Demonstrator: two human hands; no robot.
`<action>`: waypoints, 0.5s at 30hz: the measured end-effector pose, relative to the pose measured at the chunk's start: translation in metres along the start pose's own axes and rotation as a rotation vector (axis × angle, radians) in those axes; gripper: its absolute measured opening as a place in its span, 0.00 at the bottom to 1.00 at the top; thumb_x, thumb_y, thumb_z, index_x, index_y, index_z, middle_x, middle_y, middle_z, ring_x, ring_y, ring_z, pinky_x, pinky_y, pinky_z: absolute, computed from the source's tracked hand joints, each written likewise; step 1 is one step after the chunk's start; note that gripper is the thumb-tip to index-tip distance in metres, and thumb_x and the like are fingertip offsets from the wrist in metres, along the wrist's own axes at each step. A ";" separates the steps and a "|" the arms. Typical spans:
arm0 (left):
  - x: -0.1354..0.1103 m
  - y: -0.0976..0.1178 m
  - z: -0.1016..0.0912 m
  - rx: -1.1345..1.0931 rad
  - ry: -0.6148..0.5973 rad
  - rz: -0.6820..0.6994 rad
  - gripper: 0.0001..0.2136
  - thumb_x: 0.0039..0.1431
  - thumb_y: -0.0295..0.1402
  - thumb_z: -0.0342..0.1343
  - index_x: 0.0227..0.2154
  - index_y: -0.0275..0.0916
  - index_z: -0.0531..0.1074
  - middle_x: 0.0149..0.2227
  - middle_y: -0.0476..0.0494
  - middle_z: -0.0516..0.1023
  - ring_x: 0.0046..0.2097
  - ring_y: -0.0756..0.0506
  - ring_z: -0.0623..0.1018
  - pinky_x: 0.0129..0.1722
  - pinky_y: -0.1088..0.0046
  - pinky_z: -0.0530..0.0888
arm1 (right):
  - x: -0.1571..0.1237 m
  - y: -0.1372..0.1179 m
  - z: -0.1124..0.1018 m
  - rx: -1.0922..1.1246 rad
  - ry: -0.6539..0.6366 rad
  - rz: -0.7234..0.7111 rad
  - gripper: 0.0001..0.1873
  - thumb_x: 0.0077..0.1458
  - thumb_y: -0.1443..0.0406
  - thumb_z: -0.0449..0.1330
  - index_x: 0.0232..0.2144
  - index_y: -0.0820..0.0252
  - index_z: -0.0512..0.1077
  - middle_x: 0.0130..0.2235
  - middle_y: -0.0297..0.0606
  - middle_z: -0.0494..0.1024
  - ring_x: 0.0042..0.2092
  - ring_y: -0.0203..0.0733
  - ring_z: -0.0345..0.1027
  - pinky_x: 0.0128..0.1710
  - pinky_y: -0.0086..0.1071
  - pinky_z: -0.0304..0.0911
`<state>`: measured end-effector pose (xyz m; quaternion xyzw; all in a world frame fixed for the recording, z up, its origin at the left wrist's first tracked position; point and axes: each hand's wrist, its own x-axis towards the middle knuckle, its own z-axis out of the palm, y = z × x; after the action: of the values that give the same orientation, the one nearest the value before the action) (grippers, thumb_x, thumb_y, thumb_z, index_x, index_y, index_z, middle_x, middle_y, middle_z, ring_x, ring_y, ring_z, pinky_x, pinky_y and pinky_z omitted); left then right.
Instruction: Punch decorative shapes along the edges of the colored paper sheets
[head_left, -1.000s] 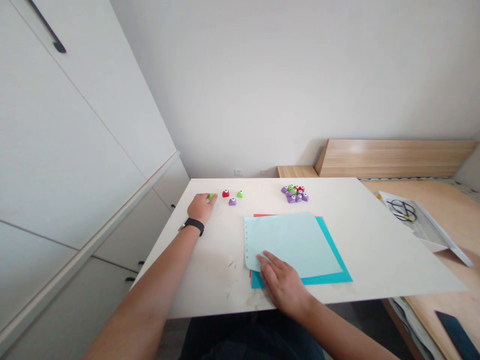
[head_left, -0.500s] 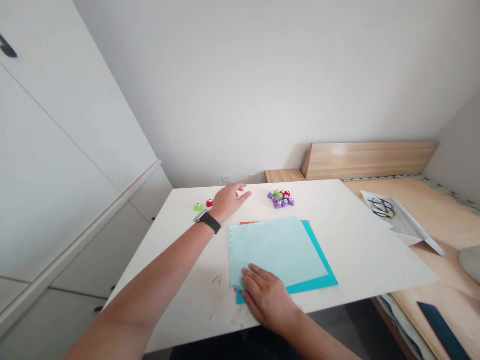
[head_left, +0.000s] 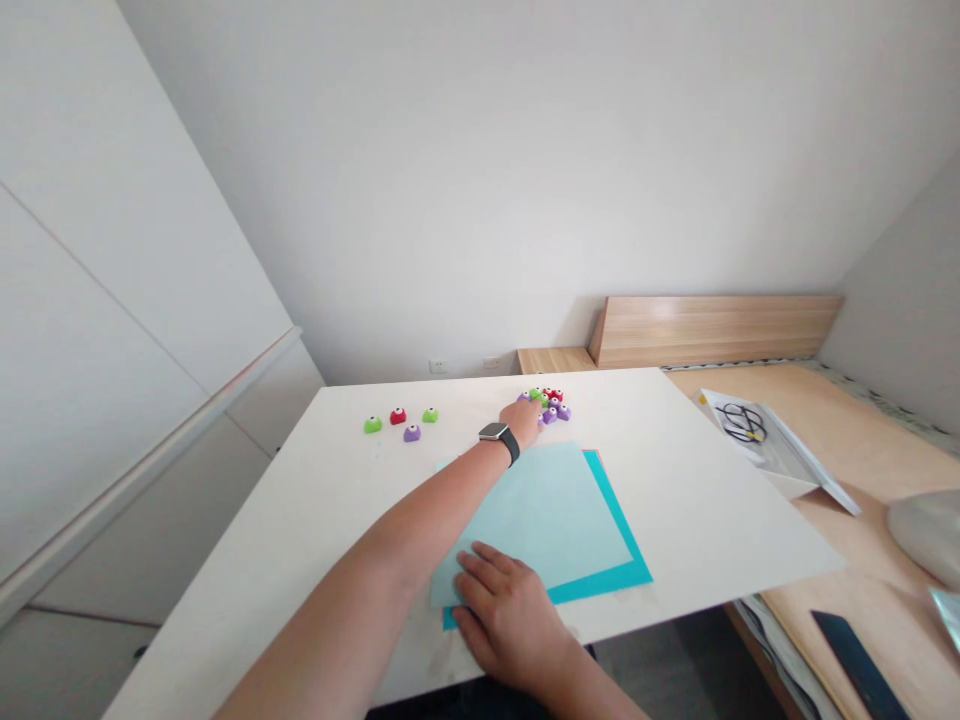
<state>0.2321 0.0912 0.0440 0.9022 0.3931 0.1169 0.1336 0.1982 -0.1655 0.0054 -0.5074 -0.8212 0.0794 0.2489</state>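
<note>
Left hand (head_left: pixel 523 420), wearing a dark-banded watch (head_left: pixel 495 432), is at the near left edge of a pile (head_left: pixel 553 411) of small eyed pieces in purple, green and red, towards the far side of the white table (head_left: pixel 712 500). Its fingertips meet the pile in this view; whether they grasp a piece cannot be told, the back of the hand being in the way. Right hand (head_left: pixel 514 615) lies palm down with fingers extended, gripping nothing, on the near left part of a pale blue sheet (head_left: pixel 555 510). Beneath that sheet, a turquoise sheet (head_left: pixel 611 582) shows along the right and near edges (a thin reddish edge is also visible at the far right corner). Well left of the pile, four pieces stand apart from one another: a left green piece (head_left: pixel 373 425), a red piece (head_left: pixel 398 416), a right green piece (head_left: pixel 430 415) and, nearer the person, a purple piece (head_left: pixel 412 433). Left forearm crosses above the pale sheet.
</note>
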 end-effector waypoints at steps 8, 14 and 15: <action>-0.079 -0.061 -0.057 -0.301 0.158 -0.014 0.14 0.61 0.39 0.59 0.48 0.43 0.74 0.48 0.41 0.78 0.44 0.43 0.80 0.48 0.67 0.75 | 0.001 0.003 0.002 0.002 -0.002 -0.026 0.17 0.65 0.65 0.54 0.55 0.58 0.70 0.60 0.40 0.72 0.64 0.50 0.62 0.60 0.43 0.65; -0.227 -0.118 -0.093 -0.834 0.072 -0.337 0.22 0.58 0.47 0.61 0.51 0.42 0.72 0.48 0.41 0.77 0.41 0.43 0.81 0.36 0.68 0.80 | -0.001 0.009 0.010 -0.011 0.076 -0.060 0.17 0.64 0.68 0.56 0.54 0.57 0.73 0.58 0.40 0.75 0.62 0.48 0.65 0.60 0.42 0.67; -0.250 -0.118 -0.093 -0.876 0.042 -0.377 0.22 0.57 0.46 0.62 0.51 0.42 0.73 0.48 0.41 0.77 0.41 0.43 0.81 0.37 0.68 0.80 | -0.002 0.009 0.011 -0.010 0.087 -0.064 0.17 0.64 0.69 0.56 0.53 0.57 0.74 0.57 0.41 0.76 0.62 0.49 0.65 0.59 0.42 0.68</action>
<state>-0.0431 -0.0022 0.0656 0.6713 0.4664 0.2636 0.5123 0.2006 -0.1616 -0.0076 -0.4852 -0.8258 0.0451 0.2841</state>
